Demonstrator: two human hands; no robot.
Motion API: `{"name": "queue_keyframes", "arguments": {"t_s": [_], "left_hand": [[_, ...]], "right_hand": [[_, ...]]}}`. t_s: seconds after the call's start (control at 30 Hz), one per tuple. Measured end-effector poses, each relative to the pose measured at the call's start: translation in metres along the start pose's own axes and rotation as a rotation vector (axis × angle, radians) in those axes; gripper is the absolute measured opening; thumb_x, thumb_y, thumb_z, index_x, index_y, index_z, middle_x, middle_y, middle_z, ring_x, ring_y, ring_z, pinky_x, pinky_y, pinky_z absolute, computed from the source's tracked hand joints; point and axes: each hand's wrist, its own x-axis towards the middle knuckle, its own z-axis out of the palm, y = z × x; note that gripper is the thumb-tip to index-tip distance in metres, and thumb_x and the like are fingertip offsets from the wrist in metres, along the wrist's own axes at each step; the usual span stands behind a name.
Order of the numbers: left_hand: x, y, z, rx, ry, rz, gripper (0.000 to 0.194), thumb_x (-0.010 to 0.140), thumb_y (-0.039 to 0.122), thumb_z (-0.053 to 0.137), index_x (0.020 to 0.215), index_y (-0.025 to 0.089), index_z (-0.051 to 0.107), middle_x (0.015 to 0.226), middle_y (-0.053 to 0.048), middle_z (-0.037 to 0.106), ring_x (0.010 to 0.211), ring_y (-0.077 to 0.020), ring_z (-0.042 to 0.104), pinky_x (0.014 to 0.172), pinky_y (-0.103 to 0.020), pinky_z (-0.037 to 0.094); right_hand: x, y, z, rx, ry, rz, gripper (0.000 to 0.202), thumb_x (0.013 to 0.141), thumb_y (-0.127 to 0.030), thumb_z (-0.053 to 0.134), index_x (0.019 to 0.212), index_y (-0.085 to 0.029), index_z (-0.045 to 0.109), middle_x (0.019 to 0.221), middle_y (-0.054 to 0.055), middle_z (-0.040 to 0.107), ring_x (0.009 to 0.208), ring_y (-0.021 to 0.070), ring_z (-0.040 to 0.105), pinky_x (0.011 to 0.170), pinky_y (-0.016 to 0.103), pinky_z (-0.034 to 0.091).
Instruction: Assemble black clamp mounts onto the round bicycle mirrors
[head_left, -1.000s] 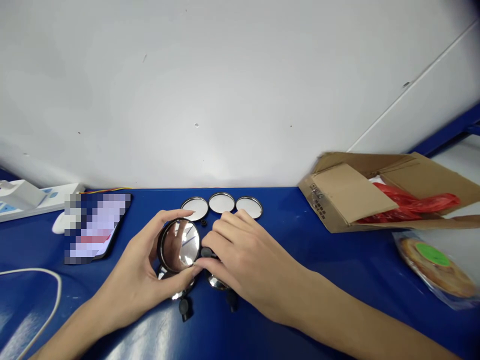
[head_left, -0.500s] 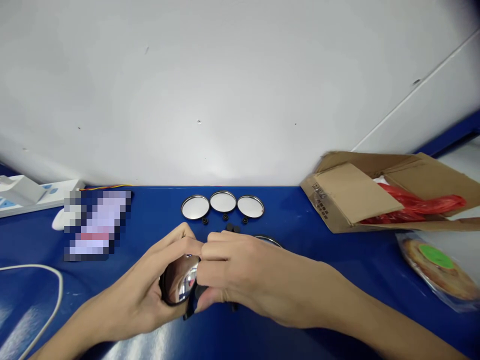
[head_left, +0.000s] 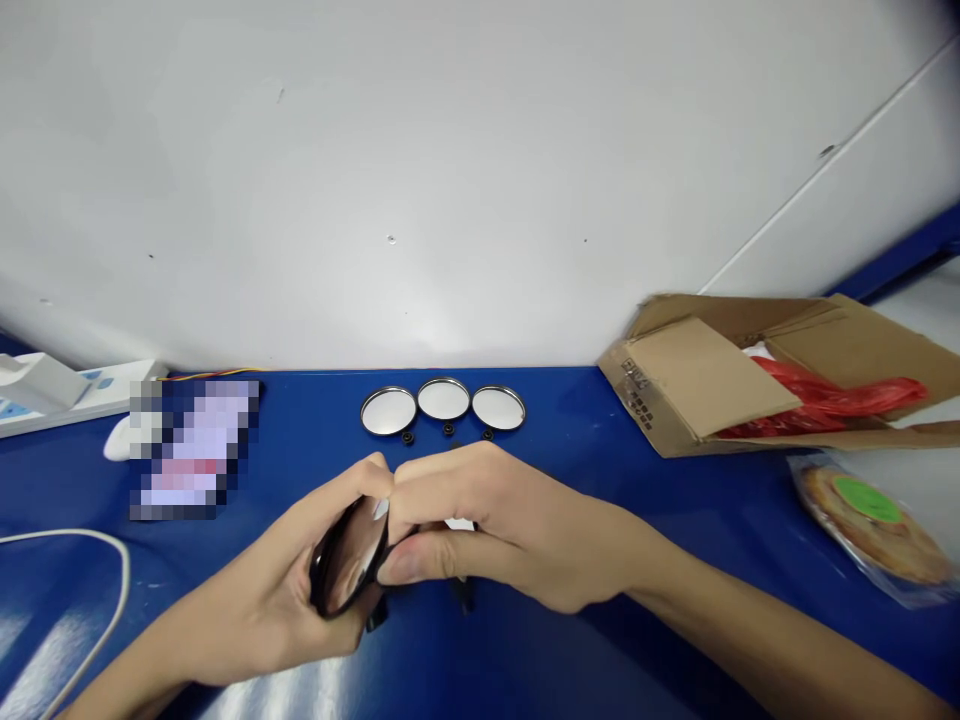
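Note:
My left hand (head_left: pixel 277 585) grips a small round convex mirror (head_left: pixel 346 570) with a dark rim, tilted on edge over the blue table (head_left: pixel 637 540). My right hand (head_left: pixel 495 530) presses thumb and fingers against the mirror's right side, meeting the left fingertips above it. A small black part (head_left: pixel 373 618) pokes out just below the mirror, and another dark piece (head_left: pixel 465 597) lies under my right palm. Three round mirrors (head_left: pixel 443 404) lie in a row at the table's back edge, each with a tiny black piece (head_left: pixel 448 430) in front of it.
A pixelated phone (head_left: pixel 191 447) lies at the left, beside a white power strip (head_left: pixel 67 395) and a white cable (head_left: pixel 82 620). At the right stands an open cardboard box (head_left: pixel 720 385) with red plastic inside, and a wrapped roll (head_left: pixel 874 530) near it. A white wall rises behind.
The mirror has turned from facing me to nearly edge-on and dropped lower. My right hand has closed in over its right side, hiding the loose parts that lay on the table near it.

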Motion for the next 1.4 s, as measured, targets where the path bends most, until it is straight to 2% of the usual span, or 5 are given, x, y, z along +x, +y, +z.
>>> {"name": "queue_keyframes", "arguments": {"t_s": [0.37, 0.6, 0.83, 1.1, 1.4], "left_hand": [[0.008, 0.003, -0.004, 0.315, 0.163, 0.106, 0.041, 0.089, 0.016, 0.074, 0.126, 0.031, 0.067, 0.095, 0.003, 0.056, 0.077, -0.0161, 0.057, 0.064, -0.030, 0.044], [0.009, 0.010, -0.001, 0.228, 0.036, 0.127, 0.019, 0.079, 0.021, 0.072, 0.097, 0.028, 0.070, 0.089, 0.002, 0.053, 0.077, -0.0183, 0.055, 0.063, -0.033, 0.044], [-0.016, -0.018, 0.003, 0.306, 0.217, 0.181, 0.100, 0.065, 0.012, 0.070, 0.157, 0.050, 0.054, 0.145, 0.000, 0.072, 0.121, -0.0325, 0.074, 0.097, -0.044, 0.063], [0.006, 0.006, 0.002, 0.199, 0.310, -0.029, 0.016, 0.088, 0.022, 0.071, 0.102, 0.026, 0.065, 0.087, 0.002, 0.064, 0.075, -0.0182, 0.060, 0.065, -0.029, 0.054], [-0.026, -0.014, -0.003, 0.065, 0.256, 0.146, 0.078, 0.072, 0.009, 0.065, 0.144, 0.039, 0.068, 0.134, -0.004, 0.076, 0.107, -0.0271, 0.076, 0.080, -0.032, 0.065]], "right_hand": [[-0.003, 0.012, 0.038, -0.710, 0.147, -0.022, 0.037, 0.124, -0.043, 0.057, 0.102, -0.016, 0.069, 0.092, 0.003, 0.076, 0.079, 0.0185, 0.059, 0.087, 0.038, 0.046], [-0.002, -0.001, 0.016, -0.390, -0.081, -0.004, 0.027, 0.122, -0.037, 0.065, 0.101, -0.021, 0.069, 0.097, -0.005, 0.074, 0.081, 0.0130, 0.058, 0.082, 0.031, 0.045], [0.001, 0.004, 0.015, 0.067, -0.011, 0.005, 0.020, 0.119, -0.034, 0.070, 0.109, -0.019, 0.078, 0.090, -0.007, 0.068, 0.079, 0.0094, 0.061, 0.077, 0.023, 0.048], [0.007, 0.014, 0.047, -0.724, 0.475, -0.005, 0.055, 0.127, -0.047, 0.048, 0.083, -0.019, 0.068, 0.075, -0.002, 0.064, 0.072, 0.0146, 0.053, 0.085, 0.037, 0.038], [0.004, 0.004, 0.027, 0.558, 0.162, 0.091, 0.041, 0.116, -0.052, 0.070, 0.089, -0.022, 0.066, 0.072, -0.005, 0.062, 0.066, 0.0117, 0.054, 0.064, 0.027, 0.041]]}}
